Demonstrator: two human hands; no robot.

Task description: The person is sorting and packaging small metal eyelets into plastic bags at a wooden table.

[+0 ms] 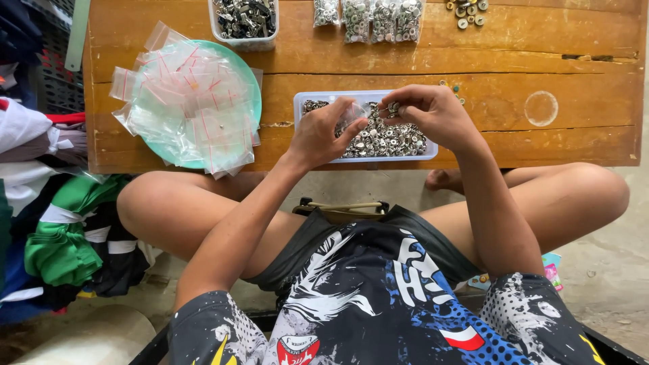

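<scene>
My left hand [323,133] pinches a small clear zip bag [351,113] above a clear rectangular tray [298,101] full of small silver metal fasteners. My right hand [433,110] holds a few of the metal fasteners [393,107] at its fingertips, right beside the mouth of the bag. Both hands hover over the tray on a low wooden table [541,40].
A green plate [255,94] heaped with empty clear zip bags lies at the left. At the table's far edge are a tub of dark metal parts [245,19], several filled bags [372,17] and loose fasteners [468,10]. Folded clothes [61,230] lie on the floor at left.
</scene>
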